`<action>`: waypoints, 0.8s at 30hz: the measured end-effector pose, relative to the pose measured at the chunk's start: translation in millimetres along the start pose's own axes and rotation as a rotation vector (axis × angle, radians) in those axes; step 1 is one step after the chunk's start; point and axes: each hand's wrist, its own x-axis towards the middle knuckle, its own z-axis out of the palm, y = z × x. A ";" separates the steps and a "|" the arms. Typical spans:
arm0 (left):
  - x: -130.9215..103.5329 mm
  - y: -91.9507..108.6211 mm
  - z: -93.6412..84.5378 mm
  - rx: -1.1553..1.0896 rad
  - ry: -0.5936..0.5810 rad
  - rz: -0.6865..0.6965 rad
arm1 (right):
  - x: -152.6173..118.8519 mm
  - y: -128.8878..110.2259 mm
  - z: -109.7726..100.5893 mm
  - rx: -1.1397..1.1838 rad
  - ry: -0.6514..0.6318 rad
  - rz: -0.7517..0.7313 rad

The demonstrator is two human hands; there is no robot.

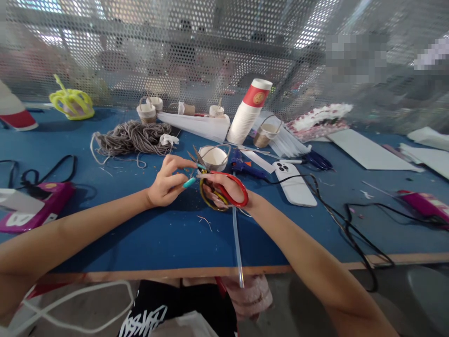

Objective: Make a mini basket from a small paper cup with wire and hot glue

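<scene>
I take the scissors [234, 178] as the dial's centre. My right hand [229, 188] grips them, seemingly with the thumb side through the red loop, which would give it good control of the handles. The blades are parted and aim toward eleven, probably to keep the points away from the body. From nine, my left hand [168, 182] brings thumb and fingertips together beside the blades; I cannot tell whether anything is pinched there.

At twelve, just beyond, a basket [214, 159] stands with its mouth up; I see its white inner wall, not its bottom. A second basket [269, 135] sits toward one, its depths hidden from me. Also at one, cups [244, 114] are nested rims down, likely to save room on the counter [140, 248].

The glue gun [242, 164] lies at two, presumably for easy reach, the phone [296, 185] at three, the yarn [135, 137] heaped at ten. At six, a clear stick [237, 243] overhangs the edge.
</scene>
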 end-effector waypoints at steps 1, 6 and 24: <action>1.2 0.5 -0.2 -0.035 -0.010 -0.001 | 0.3 0.6 0.2 0.003 0.005 -0.004; 1.8 1.4 1.4 -0.146 0.030 -0.046 | -0.3 1.3 2.3 0.001 0.028 -0.007; -0.4 6.3 3.8 -0.615 -0.004 -0.478 | 0.1 6.2 -10.9 0.069 -0.195 -0.100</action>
